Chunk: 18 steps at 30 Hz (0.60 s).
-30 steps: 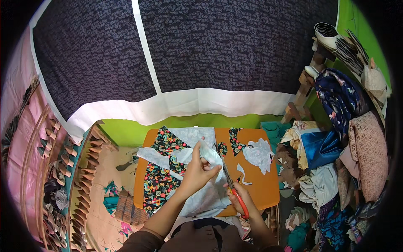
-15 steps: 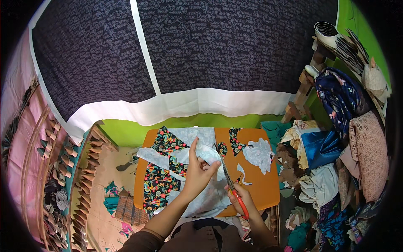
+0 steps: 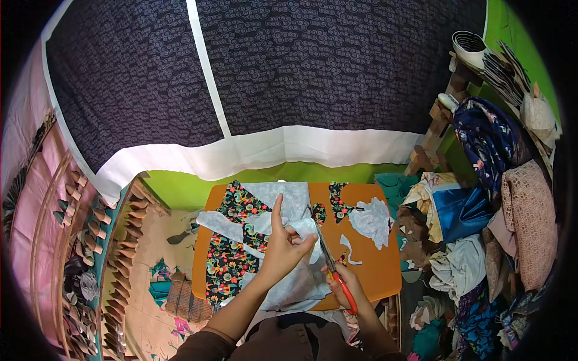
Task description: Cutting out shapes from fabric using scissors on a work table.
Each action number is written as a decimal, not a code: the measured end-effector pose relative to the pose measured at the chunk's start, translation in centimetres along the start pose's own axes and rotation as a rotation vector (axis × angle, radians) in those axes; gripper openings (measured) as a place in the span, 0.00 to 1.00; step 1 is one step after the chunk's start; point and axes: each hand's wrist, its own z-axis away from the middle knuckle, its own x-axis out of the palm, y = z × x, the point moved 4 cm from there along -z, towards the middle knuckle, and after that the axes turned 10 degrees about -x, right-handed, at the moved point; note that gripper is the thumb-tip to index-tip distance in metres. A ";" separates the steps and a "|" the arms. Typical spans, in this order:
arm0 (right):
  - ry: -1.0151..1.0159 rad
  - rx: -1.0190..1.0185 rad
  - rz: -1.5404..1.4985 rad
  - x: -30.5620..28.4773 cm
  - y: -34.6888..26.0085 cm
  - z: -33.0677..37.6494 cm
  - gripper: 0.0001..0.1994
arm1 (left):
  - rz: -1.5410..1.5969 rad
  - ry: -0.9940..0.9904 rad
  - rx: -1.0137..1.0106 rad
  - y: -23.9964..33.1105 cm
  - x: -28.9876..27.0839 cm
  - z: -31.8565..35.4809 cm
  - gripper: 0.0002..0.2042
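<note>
While the right hand [image 3: 344, 287] is squeezing the scissors [image 3: 328, 256], the left hand [image 3: 283, 249] is pinching the pale cloth [image 3: 289, 283] beside them; pulling it tight should be helping the cutting go straight.

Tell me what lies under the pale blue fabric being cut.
Under the pale blue fabric lie black floral-print cloth and the orange wooden table. What sits beneath its middle is covered. The left hand holds it; the right hand works red-handled scissors.

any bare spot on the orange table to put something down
Bare orange table shows at the right edge, below the pale cutout, and in a strip between it and the scissors. The left and middle lie under floral fabric and both hands.
</note>
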 end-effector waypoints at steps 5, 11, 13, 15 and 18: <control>0.024 -0.018 -0.081 0.2 -0.7 -0.1 0.22 | -0.204 -0.011 -0.041 -0.7 -0.2 0.0 0.46; 0.018 0.035 -0.074 0.2 0.0 0.3 0.24 | -0.230 -0.003 -0.032 -0.6 -0.5 0.1 0.46; 0.003 0.006 -0.047 0.1 -0.5 0.1 0.24 | -0.225 -0.004 -0.037 -0.6 -0.7 0.0 0.46; -0.005 -0.020 -0.016 0.0 -0.7 0.0 0.24 | -0.274 -0.029 -0.042 0.0 -0.4 0.2 0.47; 0.005 -0.031 -0.030 0.1 -0.6 0.0 0.23 | -0.333 -0.043 -0.028 0.3 -0.2 0.4 0.47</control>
